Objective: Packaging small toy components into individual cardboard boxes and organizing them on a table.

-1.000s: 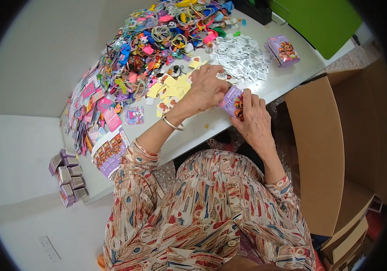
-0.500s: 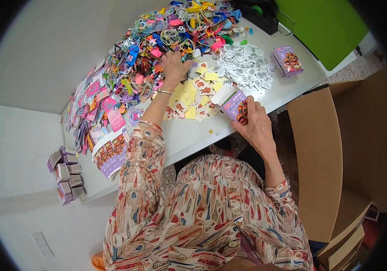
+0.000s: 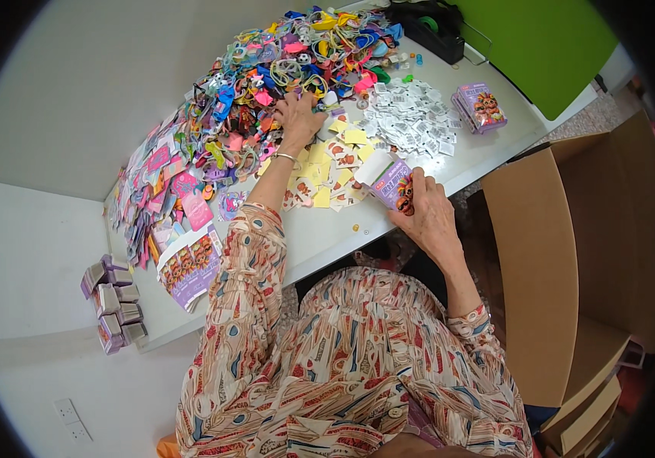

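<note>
The right hand [image 3: 430,221] is clamped around a small purple box [image 3: 392,183], its flap open, at the table's [image 3: 342,240] near edge. The left hand [image 3: 299,116] reaches far, fingers closing on trinkets in the colourful pile [image 3: 266,84]; whether it grips one cannot be told. The box looks light, thin-walled and crushable, best held by its sides.

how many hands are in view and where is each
2. The left hand reaches into the colourful pile of small items on the table; the right hand holds a small purple box at the table's near edge.
</note>
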The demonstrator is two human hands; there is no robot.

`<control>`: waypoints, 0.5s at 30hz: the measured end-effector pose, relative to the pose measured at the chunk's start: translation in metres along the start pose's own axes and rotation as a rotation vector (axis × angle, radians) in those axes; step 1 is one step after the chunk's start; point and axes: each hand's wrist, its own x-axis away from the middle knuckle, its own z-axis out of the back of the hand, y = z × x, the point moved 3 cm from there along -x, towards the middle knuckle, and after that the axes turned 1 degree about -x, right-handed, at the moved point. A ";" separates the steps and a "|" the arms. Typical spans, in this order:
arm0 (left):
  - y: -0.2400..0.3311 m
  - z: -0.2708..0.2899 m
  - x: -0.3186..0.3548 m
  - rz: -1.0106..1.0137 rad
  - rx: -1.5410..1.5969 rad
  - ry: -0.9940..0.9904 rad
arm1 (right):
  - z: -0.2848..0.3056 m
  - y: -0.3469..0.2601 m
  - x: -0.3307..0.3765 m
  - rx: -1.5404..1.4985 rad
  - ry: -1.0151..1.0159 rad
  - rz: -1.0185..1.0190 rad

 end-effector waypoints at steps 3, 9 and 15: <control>-0.004 0.000 -0.004 0.030 0.031 -0.023 | -0.001 0.001 0.000 0.002 0.004 0.012; -0.022 0.000 0.002 -0.011 0.082 0.029 | -0.002 0.000 -0.001 0.017 0.000 0.024; -0.018 0.006 -0.003 -0.106 0.138 0.090 | -0.004 -0.001 -0.001 0.038 0.014 0.026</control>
